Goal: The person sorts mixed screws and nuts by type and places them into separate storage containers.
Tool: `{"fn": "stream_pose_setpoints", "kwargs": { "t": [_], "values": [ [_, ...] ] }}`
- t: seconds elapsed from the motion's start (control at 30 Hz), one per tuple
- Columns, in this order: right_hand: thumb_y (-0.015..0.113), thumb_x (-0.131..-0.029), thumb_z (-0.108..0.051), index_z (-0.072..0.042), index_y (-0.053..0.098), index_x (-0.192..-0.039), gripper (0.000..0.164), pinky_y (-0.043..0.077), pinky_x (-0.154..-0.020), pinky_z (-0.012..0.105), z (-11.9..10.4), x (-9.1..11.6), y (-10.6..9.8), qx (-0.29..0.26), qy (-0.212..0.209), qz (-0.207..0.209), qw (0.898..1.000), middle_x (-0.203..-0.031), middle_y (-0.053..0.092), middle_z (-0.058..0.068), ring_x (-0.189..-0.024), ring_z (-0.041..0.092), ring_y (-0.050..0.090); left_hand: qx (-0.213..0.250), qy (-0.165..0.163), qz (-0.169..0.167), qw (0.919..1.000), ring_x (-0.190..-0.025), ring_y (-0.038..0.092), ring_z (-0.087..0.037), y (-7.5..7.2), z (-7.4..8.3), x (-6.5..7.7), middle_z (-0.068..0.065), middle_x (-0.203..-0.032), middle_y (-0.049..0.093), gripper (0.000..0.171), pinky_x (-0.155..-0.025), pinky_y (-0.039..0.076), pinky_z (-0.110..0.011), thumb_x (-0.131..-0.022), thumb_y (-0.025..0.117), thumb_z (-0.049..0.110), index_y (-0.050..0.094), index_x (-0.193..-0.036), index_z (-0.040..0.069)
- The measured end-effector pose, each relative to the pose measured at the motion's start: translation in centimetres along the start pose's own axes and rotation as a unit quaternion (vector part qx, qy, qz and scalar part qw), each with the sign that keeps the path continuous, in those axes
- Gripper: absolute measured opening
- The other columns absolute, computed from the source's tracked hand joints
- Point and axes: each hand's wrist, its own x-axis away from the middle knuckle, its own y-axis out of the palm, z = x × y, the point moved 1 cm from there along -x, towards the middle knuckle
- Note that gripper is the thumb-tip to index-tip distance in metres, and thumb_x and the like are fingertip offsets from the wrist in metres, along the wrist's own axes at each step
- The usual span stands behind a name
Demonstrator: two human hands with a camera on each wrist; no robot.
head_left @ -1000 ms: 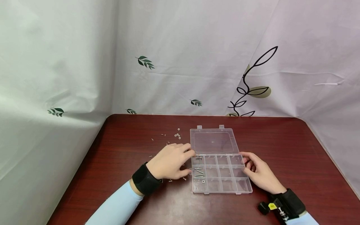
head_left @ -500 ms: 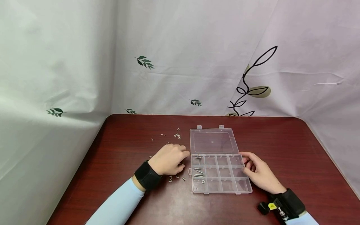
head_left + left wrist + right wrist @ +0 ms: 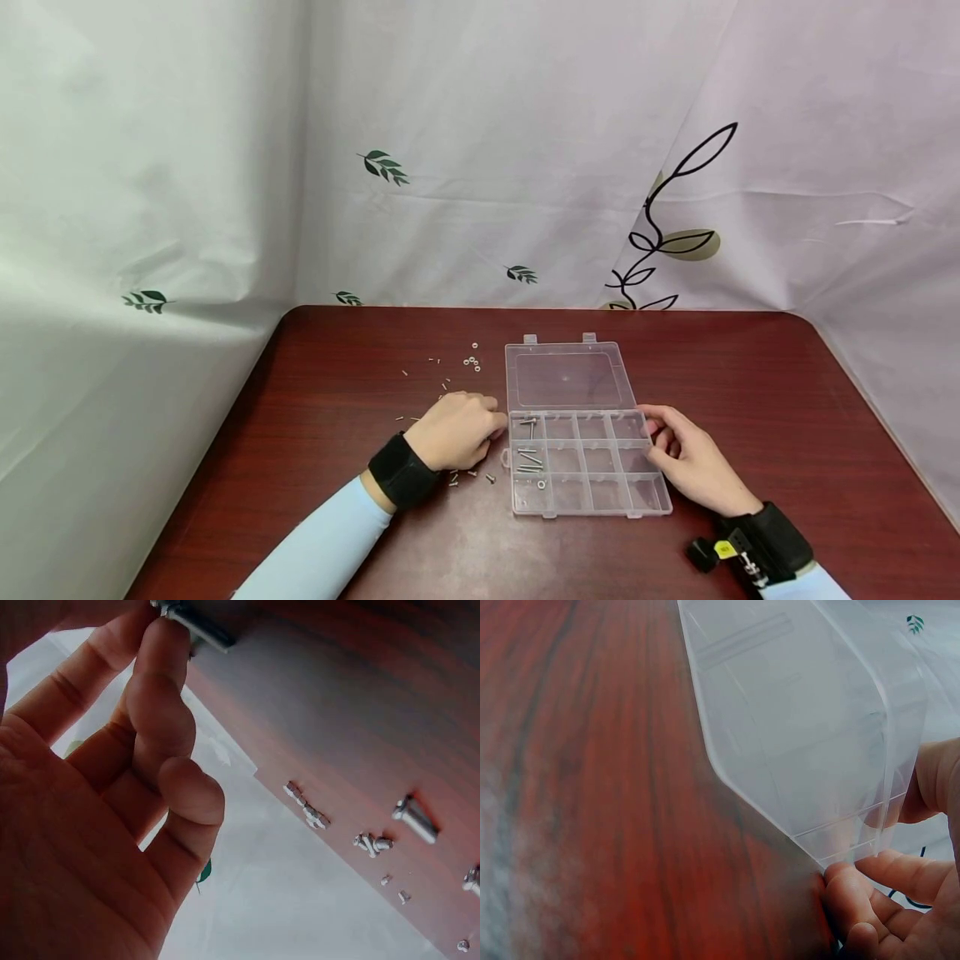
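My left hand is just left of a clear plastic compartment box. In the left wrist view its thumb and index finger pinch a metal screw; the hand itself hides this screw in the head view. The box's lid lies folded back behind it. Long screws lie in the middle-left compartment, another screw in the back-left one, and a small nut in the front-left one. At the box's right side, my right hand grips the wall between thumb and fingers.
Small screws lie loose in front of the left hand. Farther back are several nuts and tiny screws. Everything stands on a dark red wooden table, with a patterned white cloth behind it.
My left hand has drawn back from the box's left edge and dropped to the table beside it, its fingers closing together. The right hand and the box have stayed put.
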Motion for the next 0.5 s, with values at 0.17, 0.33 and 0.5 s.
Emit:
{"fn": "stream_pose_setpoints", "kwargs": {
  "t": [0.17, 0.33, 0.5],
  "values": [
    [0.067, -0.081, 0.012, -0.009, 0.058, -0.13, 0.054, 0.04, -0.063, 0.021, 0.03, -0.01, 0.0, 0.0, 0.0, -0.001, 1.0, -0.098, 0.055, 0.002, -0.076, 0.006, 0.05, 0.001, 0.0, -0.002, 1.0, -0.067, 0.058, -0.012, 0.24, 0.07, -0.16, 0.008, -0.071, 0.048, 0.022, -0.06, 0.048, -0.031, -0.077, 0.068, 0.008, 0.054, -0.071, 0.024],
    [0.067, -0.082, 0.012, -0.008, 0.058, -0.131, 0.054, 0.04, -0.063, 0.021, -0.01, 0.05, 0.0, 0.002, 0.001, -0.002, 1.0, -0.098, 0.055, 0.002, -0.075, 0.005, 0.05, -0.001, 0.006, -0.002, 1.0, -0.066, 0.058, -0.011, 0.35, 0.08, -0.24, 0.008, -0.071, 0.049, 0.021, -0.06, 0.049, -0.03, -0.074, 0.067, 0.008, 0.052, -0.071, 0.023],
    [0.067, -0.082, 0.011, -0.008, 0.058, -0.131, 0.053, 0.04, -0.063, 0.021, 0.04, 0.11, 0.01, 0.002, 0.003, -0.002, 1.0, -0.098, 0.055, 0.002, -0.075, 0.005, 0.049, -0.002, 0.009, 0.011, 0.9999, -0.063, 0.057, -0.011, 0.4, -0.06, -0.19, 0.008, -0.068, 0.047, 0.02, -0.057, 0.047, -0.03, -0.073, 0.065, 0.007, 0.053, -0.07, 0.023]
  ]
}}
